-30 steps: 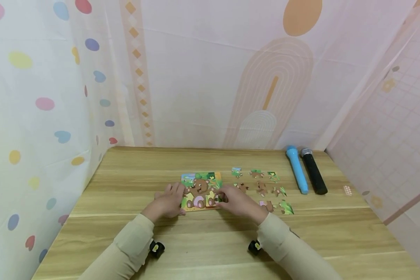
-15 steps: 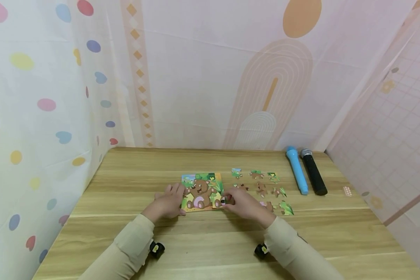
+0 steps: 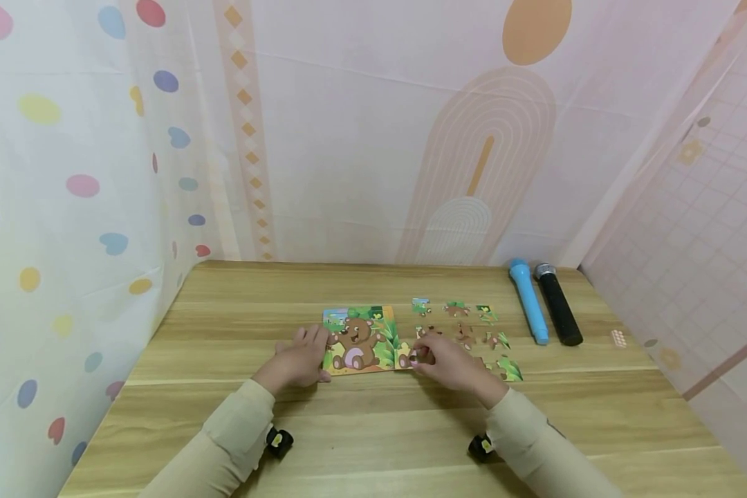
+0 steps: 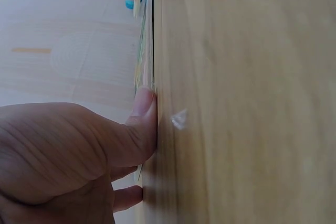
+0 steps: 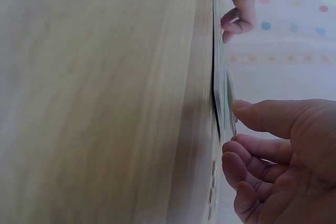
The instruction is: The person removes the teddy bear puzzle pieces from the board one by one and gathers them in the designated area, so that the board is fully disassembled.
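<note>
The bear puzzle board [image 3: 356,332] lies on the wooden table, its printed bear facing up. My left hand [image 3: 300,358] holds it at the left side; in the left wrist view the thumb [image 4: 140,121] presses at the board's edge. Between thumb and fingers, my right hand [image 3: 453,361] pinches a jigsaw piece [image 3: 403,357] with yellow and a bear's foot on it. That piece is tilted just off the board's right edge, partly covered by the fingers. In the right wrist view, the piece [image 5: 231,98] stands close over the board, its lower corner between the fingertips.
Several loose jigsaw pieces [image 3: 465,336] lie in rows right of the board, some partly behind my right hand. Farther right are a blue microphone [image 3: 529,303] and a black microphone [image 3: 559,306]. A small patterned patch [image 3: 618,339] lies near the table's right edge. Curtains surround the table.
My right hand has moved right, carrying the jigsaw piece from over the board's lower right part to just beyond its right edge. My left hand stays in place.
</note>
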{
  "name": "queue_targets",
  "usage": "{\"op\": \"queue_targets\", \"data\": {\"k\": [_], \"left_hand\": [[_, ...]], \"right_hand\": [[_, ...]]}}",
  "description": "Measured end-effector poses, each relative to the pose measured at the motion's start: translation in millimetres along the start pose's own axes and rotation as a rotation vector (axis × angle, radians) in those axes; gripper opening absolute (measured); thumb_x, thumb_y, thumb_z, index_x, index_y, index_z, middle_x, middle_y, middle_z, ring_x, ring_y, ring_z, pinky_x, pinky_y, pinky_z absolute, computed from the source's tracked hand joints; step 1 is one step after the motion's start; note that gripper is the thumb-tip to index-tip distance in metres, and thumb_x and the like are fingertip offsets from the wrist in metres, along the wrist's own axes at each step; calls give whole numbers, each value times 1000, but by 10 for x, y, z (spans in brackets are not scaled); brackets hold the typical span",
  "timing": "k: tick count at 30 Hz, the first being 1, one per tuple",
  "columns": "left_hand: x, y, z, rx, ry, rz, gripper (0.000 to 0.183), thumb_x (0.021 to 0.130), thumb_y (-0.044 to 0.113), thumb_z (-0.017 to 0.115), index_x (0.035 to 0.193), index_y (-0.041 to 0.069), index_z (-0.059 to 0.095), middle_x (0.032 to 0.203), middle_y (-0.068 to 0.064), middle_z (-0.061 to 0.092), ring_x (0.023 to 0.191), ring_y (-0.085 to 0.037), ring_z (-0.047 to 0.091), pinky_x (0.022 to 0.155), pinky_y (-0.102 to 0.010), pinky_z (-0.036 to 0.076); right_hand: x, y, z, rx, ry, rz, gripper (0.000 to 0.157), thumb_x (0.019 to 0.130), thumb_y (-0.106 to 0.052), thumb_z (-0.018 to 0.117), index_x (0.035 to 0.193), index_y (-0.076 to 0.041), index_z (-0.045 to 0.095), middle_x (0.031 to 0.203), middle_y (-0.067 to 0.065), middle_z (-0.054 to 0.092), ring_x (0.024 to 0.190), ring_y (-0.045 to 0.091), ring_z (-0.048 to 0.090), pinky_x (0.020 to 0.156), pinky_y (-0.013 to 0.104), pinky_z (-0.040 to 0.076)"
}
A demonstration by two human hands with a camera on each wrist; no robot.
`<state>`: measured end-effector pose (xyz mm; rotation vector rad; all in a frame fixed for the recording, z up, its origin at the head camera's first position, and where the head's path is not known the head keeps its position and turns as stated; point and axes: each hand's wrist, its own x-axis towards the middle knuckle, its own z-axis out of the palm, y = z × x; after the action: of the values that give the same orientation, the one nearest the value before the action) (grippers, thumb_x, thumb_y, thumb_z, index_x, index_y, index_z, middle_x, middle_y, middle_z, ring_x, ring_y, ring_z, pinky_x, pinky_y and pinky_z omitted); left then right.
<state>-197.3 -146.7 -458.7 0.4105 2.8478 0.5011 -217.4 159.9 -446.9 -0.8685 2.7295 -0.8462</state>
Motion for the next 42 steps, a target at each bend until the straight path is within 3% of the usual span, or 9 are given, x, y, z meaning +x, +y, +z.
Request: {"op": "queue_targets", "data": {"k": [21,27,35,42], "left_hand": [[-35,27,-28,0,-14,1,45,90,23,77,118,11,43,117,-7,39,101,-29,34,75,-48,33],[-60,43,-51,10,-20,5,46,91,24,77,120,11,43,118,-8,39,103,-29,34,76,-48,34],[-76,53,-90,4,-42,8,45,91,23,77,120,10,44,119,-9,39,104,-29,35,77,-49,35],[-48,28,-45,-1,-9,9,47,89,23,78,119,10,44,118,-8,40,101,-29,34,76,-48,34]], "right_hand": [[-212,250,-125,24,1,-15,15,94,-8,73,106,-1,68,87,0,59,76,11,52,66,26,48],[-248,294,-161,1,4,-6,20,92,-8,74,110,2,69,91,2,62,77,11,52,67,26,48],[-260,326,-180,-56,-1,-1,16,89,-3,76,103,1,70,93,2,62,84,13,55,72,28,50],[-276,300,-203,-96,-1,18,19,88,-4,78,105,2,70,92,2,61,84,14,56,72,29,51]]}}
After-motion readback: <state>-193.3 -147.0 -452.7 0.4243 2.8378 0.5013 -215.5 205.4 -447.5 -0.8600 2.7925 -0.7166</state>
